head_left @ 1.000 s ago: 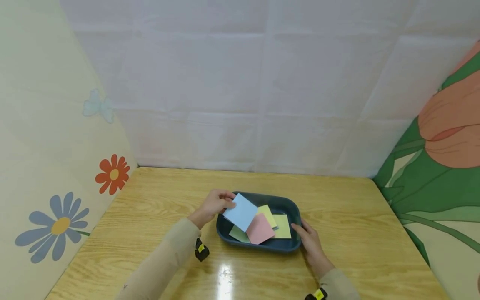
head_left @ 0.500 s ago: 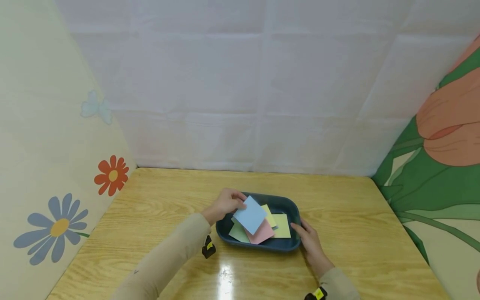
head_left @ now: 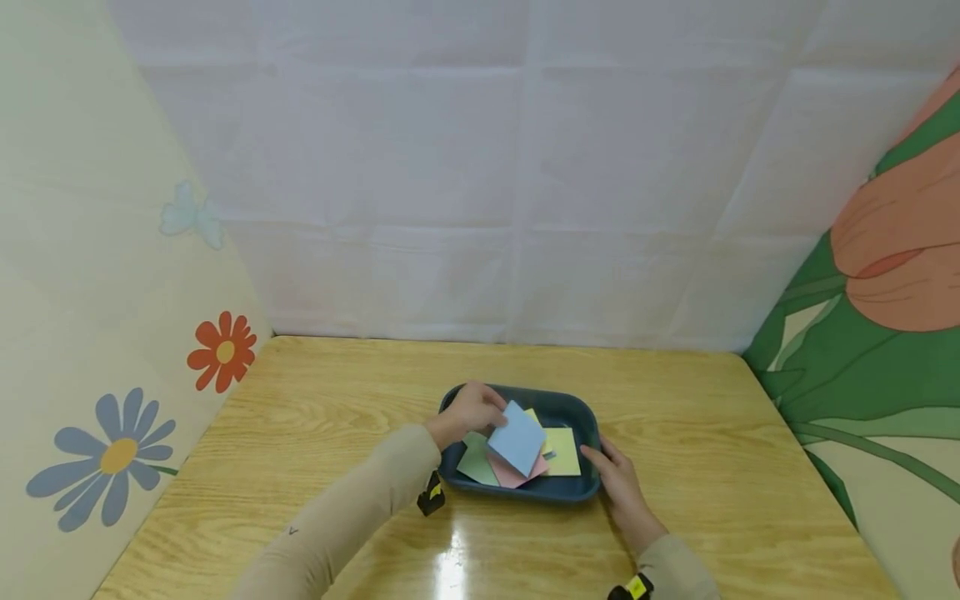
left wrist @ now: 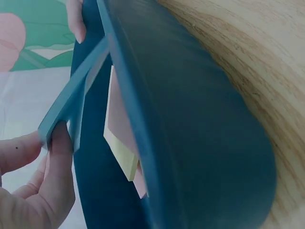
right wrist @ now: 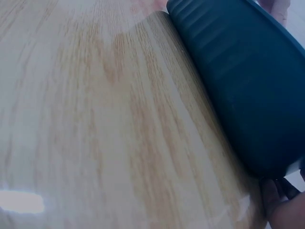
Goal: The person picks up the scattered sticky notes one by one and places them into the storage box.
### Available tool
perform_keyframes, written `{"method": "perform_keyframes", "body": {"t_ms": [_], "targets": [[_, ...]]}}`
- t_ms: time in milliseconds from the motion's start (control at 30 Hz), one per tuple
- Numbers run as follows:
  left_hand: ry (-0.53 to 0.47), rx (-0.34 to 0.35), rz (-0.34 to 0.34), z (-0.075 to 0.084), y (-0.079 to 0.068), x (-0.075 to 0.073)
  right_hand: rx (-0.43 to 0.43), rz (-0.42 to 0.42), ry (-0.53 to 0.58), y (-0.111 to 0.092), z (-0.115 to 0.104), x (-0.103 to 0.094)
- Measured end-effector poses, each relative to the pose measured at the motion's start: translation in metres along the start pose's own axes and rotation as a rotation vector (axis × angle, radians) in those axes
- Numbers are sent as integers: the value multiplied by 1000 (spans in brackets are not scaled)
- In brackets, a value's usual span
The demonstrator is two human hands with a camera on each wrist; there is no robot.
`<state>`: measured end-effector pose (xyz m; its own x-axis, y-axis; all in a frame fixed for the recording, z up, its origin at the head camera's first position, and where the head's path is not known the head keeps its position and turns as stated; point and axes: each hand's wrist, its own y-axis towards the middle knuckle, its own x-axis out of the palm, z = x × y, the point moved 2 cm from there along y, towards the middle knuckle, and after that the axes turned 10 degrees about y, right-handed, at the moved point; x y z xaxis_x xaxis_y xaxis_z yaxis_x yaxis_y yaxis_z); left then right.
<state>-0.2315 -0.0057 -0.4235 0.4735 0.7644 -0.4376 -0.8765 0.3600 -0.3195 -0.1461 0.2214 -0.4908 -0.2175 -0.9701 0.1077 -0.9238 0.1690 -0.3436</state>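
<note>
My left hand (head_left: 474,408) pinches a light blue square of notepaper (head_left: 517,440) between thumb and fingers, tilted over the dark blue tray (head_left: 517,494). In the left wrist view the blue notepaper (left wrist: 66,102) looks parted into two layers. Beneath it, pink notepaper (head_left: 504,473) is partly covered, with green notepaper (head_left: 474,463) on its left. Yellow notepaper (head_left: 566,454) lies toward the tray's right end. My right hand (head_left: 628,498) grips the right end of the tray, thumb over the rim and fingers outside.
The tray stands on a wood-grain table (head_left: 337,375). A white sheet (head_left: 390,167) hangs behind the table. Flower-painted panels stand at the left (head_left: 82,275) and right (head_left: 885,392). Black devices are strapped at both wrists.
My left hand has moved right with the blue notepaper, from the tray's left edge to over the pink and yellow pieces. My right hand has stayed at the tray's end.
</note>
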Motion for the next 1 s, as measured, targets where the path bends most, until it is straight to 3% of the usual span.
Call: {"method": "perform_keyframes", "body": {"t_ms": [300, 600, 833, 1000], "targets": [[46, 58, -20, -8, 0, -5, 5, -6, 3, 2, 0, 3], [-80, 91, -60, -14, -7, -23, -1, -8, 2, 5, -1, 3], [-73, 105, -2, -12, -17, -36, -44, 69, -100, 6, -2, -2], [-107, 69, 64, -12, -21, -42, -60, 82, -137, 5, -1, -6]]}}
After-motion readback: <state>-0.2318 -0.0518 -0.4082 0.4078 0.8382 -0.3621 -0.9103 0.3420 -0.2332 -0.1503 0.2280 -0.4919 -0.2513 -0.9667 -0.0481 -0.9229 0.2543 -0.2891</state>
